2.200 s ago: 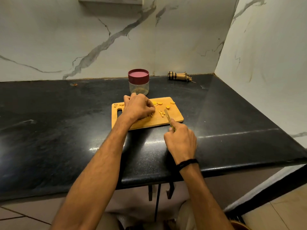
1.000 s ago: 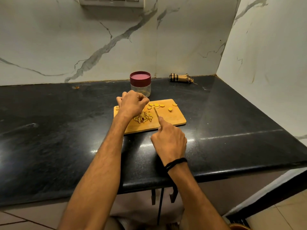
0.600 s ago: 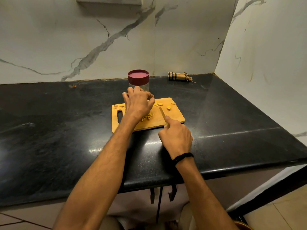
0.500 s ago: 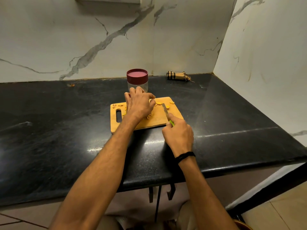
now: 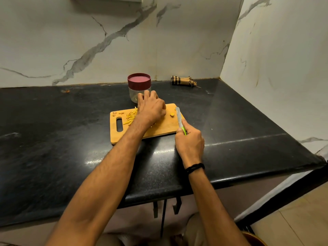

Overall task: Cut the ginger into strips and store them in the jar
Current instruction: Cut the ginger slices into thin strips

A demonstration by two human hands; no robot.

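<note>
While the right hand [image 5: 190,142] is gripping the green handle of a knife [image 5: 179,118] just off the near right corner of the cutting board [image 5: 165,126], the blade is pointing away over the board's right edge. The left hand [image 5: 150,109] is resting knuckles-up over the far middle of the board with its fingers bent down; whether they are pinching anything I cannot tell, as the hand is hiding it. A pile of ginger strips [image 5: 130,117] is lying on the board's left part, beside its handle slot, and one small ginger piece [image 5: 171,114] is sitting between the left hand and the blade. The jar [image 5: 136,91], red lid on, is standing just beyond the board's far edge. A rolled checked cloth [image 5: 182,80] is lying farther back, to the right of the board, on the black counter [image 5: 53,139].
</note>
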